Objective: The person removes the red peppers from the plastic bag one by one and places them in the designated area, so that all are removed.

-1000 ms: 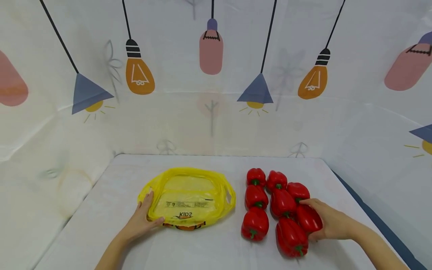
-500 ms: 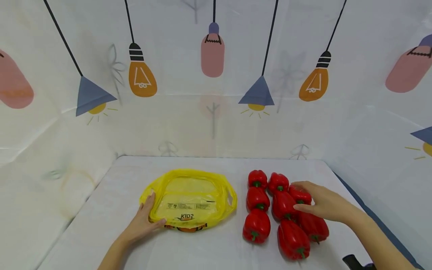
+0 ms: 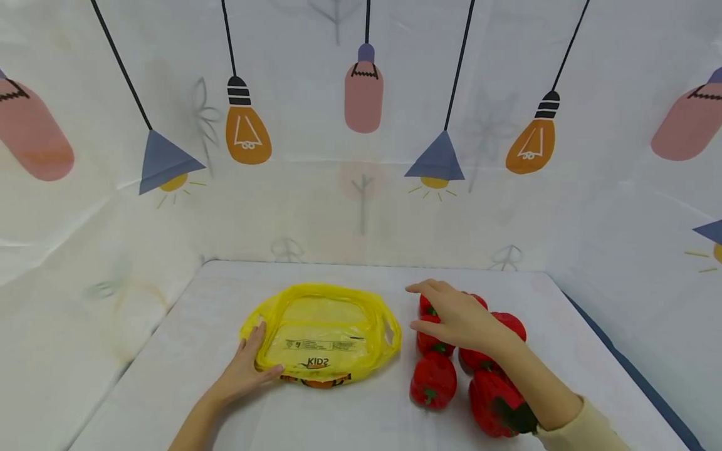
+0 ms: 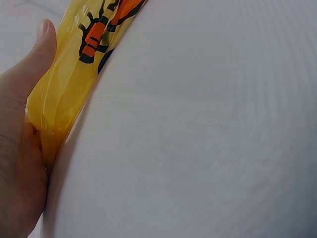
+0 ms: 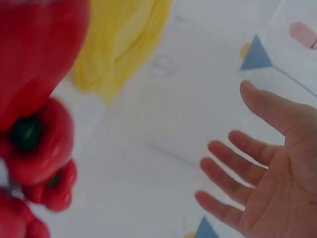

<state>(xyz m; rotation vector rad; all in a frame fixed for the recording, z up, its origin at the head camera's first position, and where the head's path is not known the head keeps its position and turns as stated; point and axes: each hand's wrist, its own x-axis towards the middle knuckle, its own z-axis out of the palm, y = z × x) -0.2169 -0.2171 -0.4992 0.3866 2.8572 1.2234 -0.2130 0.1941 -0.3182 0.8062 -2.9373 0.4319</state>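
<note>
A yellow plastic bag (image 3: 324, 313) with an oval rim and printed lettering sits left of centre on the white table. My left hand (image 3: 242, 371) rests against its left side, thumb and fingers spread. In the left wrist view that hand (image 4: 22, 144) lies along the bag's yellow wall (image 4: 69, 94), thumb extended. Over the back of a group of red bell peppers (image 3: 433, 379) hovers my right hand (image 3: 465, 321), hiding several of them. In the right wrist view this hand (image 5: 272, 173) holds nothing, its fingers spread and apart from the peppers (image 5: 42, 144).
The white table (image 3: 350, 419) extends around the bag and peppers, with a patterned cloth wall (image 3: 316, 207) behind it. A blue strip (image 3: 626, 369) runs along the right side. A dark wrist-worn device (image 3: 516, 416) partly covers a front pepper (image 3: 487, 394).
My right hand has let go of a pepper at the group's right edge, passed over another behind it, and moved up and left above the peppers. My left hand stays at the bag.
</note>
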